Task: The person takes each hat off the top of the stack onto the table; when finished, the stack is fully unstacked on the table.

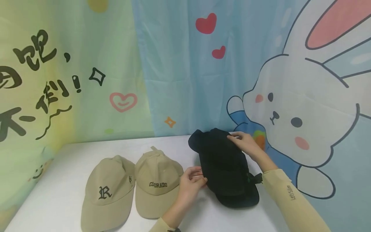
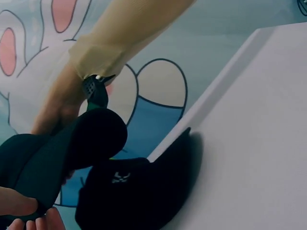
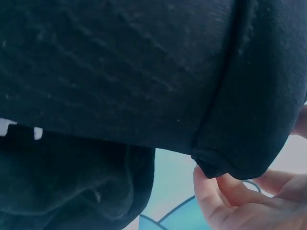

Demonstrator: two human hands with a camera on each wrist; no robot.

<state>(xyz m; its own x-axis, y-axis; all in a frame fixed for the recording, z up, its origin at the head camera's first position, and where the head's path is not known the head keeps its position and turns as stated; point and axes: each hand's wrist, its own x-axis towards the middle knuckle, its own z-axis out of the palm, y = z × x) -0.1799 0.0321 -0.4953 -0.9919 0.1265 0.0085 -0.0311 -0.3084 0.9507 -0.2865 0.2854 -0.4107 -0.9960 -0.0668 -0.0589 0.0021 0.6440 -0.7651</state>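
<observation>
Both hands hold a black cap [image 1: 221, 161] tilted up on the right half of the table. My left hand [image 1: 191, 182] pinches its lower left edge, thumb in front and fingers behind; the left wrist view shows the thumb [image 2: 19, 202] on the dark fabric. At the cap's upper right edge, my right hand [image 1: 244, 145] grips it with thumb and fingers. Below it lies a second black cap [image 1: 239, 200], mostly covered in the head view; in the left wrist view its front bears a small white logo [image 2: 121, 178]. Dark fabric [image 3: 120, 81] fills much of the right wrist view.
Two beige caps lie side by side to the left: one with an R [image 1: 107, 190], the other lettered COLORADO [image 1: 157, 177]. They rest on a white table [image 1: 52, 193]. Behind it hangs a printed curtain [image 1: 179, 64] with a rabbit. A dark strap [image 1: 256, 178] circles the right wrist.
</observation>
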